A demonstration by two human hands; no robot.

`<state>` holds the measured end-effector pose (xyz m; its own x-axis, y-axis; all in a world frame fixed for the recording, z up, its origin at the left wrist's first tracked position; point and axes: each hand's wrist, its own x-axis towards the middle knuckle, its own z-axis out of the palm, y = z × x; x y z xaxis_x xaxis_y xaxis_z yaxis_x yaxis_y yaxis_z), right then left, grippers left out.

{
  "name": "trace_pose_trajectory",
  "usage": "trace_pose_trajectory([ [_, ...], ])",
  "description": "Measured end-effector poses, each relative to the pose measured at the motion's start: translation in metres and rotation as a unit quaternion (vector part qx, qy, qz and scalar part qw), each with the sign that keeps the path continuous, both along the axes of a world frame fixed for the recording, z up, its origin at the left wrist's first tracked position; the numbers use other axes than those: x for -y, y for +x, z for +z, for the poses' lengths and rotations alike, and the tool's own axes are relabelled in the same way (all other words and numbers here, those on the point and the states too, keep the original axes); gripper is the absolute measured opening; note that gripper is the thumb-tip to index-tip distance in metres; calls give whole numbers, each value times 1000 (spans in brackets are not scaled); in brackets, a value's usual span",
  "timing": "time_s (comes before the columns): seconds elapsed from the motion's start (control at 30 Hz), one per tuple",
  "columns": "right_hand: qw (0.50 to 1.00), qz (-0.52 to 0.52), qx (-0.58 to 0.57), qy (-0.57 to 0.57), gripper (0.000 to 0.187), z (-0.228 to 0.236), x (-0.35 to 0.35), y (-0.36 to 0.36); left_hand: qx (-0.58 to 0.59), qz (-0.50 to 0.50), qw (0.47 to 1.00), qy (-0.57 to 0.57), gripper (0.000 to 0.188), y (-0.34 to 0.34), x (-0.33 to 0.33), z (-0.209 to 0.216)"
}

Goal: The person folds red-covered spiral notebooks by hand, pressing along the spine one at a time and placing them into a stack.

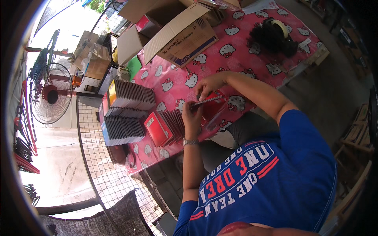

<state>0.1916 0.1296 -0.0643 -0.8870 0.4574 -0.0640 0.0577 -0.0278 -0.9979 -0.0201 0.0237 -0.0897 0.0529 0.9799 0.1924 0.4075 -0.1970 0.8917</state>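
My left hand (191,116), with a metal wristwatch on its wrist, is closed on the edge of a red spiral notebook (213,107). The notebook is tilted up above the table, its wire binding (208,101) facing upward. At the far end of that binding, the fingers of my right hand (210,85) are pinched together. A small dark spot shows by those fingertips, too small to name. Just left of my left hand lies a row of red spiral notebooks (160,126), leaning on one another.
Tall stacks of spiral notebooks (125,114) stand at the table's left end. Beyond sits an open cardboard box (188,44). A tape roll (280,28) and a black fuzzy bundle (267,39) lie at the far right of the pink patterned tablecloth (232,51). A fan (50,93) stands left.
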Motion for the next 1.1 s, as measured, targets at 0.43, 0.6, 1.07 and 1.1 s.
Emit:
trace_pose_trajectory([
  [0.43,698,-432,403,405,66,-102,143,93,69,119,990,-11,21,6,34,-14],
  [0.6,726,-463,359,360,63,-115,177,103,34,117,990,76,20,12,29,-8],
  [1.07,806,-357,33,470,56,-1,152,-16,-13,109,991,74,9,8,31,-12],
  [1.1,782,-359,39,508,55,1,152,-21,-22,106,987,120,9,2,31,-18],
])
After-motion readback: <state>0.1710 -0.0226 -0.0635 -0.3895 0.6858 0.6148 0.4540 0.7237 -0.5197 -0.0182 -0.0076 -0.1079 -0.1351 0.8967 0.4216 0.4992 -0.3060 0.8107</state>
